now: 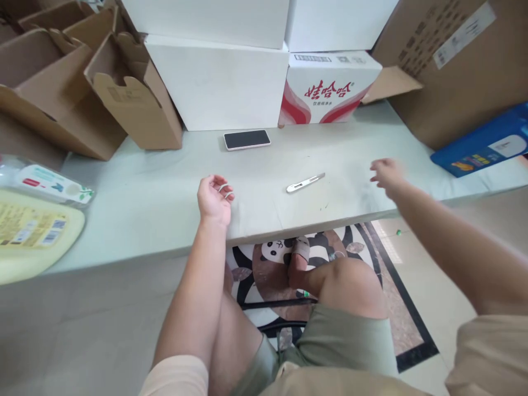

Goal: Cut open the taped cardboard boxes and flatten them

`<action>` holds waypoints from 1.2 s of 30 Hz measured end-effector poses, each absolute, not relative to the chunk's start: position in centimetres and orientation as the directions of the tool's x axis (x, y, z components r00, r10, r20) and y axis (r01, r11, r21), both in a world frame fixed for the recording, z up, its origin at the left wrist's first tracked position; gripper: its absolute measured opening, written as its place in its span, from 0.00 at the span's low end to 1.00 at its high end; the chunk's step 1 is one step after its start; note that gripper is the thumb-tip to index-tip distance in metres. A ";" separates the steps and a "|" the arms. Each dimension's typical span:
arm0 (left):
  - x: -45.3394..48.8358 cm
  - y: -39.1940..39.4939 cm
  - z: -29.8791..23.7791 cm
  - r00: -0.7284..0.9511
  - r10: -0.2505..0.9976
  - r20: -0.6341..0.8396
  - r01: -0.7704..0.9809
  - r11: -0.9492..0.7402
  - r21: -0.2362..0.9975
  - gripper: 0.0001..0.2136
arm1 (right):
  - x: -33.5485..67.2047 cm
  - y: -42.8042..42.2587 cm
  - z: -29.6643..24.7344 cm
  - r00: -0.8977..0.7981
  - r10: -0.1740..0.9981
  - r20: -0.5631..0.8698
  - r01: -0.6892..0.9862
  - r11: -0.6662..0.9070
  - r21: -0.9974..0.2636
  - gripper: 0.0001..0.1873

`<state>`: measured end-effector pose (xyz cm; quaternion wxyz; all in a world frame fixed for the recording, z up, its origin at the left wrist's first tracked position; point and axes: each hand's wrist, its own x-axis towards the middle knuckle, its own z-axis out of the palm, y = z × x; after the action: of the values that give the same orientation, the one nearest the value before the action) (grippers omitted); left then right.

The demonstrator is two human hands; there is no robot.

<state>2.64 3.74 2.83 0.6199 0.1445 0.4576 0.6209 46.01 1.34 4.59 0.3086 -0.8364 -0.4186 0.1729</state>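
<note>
Beige shirt cloth (330, 383) is nearest, before the pale tabletop (136, 214). White cartons (218, 82) stand along its back, a blue packet (474, 151) at right. Over the tabletop, the left grip (215, 199) is half curled, loosely spread; the right grip (388, 174), blurred, also looks spread. A dark-screened phone (247, 139) lies just before the cartons. Between the grips lies a utility knife (304, 183).

The right hand (386, 175) is blurred (the view's edge cuts the yellow container (68, 223))
</note>
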 end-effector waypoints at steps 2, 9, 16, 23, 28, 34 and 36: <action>2.6 3.6 2.8 -0.163 0.909 -0.385 -0.641 0.199 0.741 0.08 | 41.4 -0.1 2.3 0.522 0.851 -0.052 0.680 -0.453 -0.577 0.24; 2.0 2.0 3.6 -0.122 0.906 -0.405 -0.678 0.222 0.700 0.08 | 28.4 1.7 2.3 0.156 0.950 -0.270 0.916 -0.242 -0.321 0.29; -1.1 0.8 4.3 -0.111 0.911 -0.397 -0.766 0.176 0.618 0.08 | 24.6 3.5 3.2 0.233 0.955 -0.186 0.929 -0.275 -0.247 0.10; -4.6 0.7 4.9 -0.130 0.906 -0.403 -0.895 0.068 0.440 0.08 | 17.2 7.2 3.9 0.041 0.998 -0.048 0.758 -0.062 -0.649 0.12; -5.6 0.9 5.4 -0.118 0.892 -0.436 -0.938 0.045 0.344 0.08 | 7.4 12.3 8.5 -0.039 0.997 -0.073 0.768 -0.017 -0.640 0.17; -6.3 1.2 5.1 -0.128 0.891 -0.435 -0.939 0.032 0.342 0.06 | -2.6 16.9 14.7 -0.214 0.948 0.237 0.719 0.317 -0.619 0.13; -6.5 1.3 4.9 -0.128 0.894 -0.429 -0.934 0.037 0.355 0.06 | -4.0 18.2 15.6 -0.163 0.964 0.208 0.788 0.254 -0.560 0.11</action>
<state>-6.51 1.28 4.94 0.6593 -0.0347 0.2892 0.6932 -4.02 18.17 15.59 0.2690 -0.5883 -0.7449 0.1634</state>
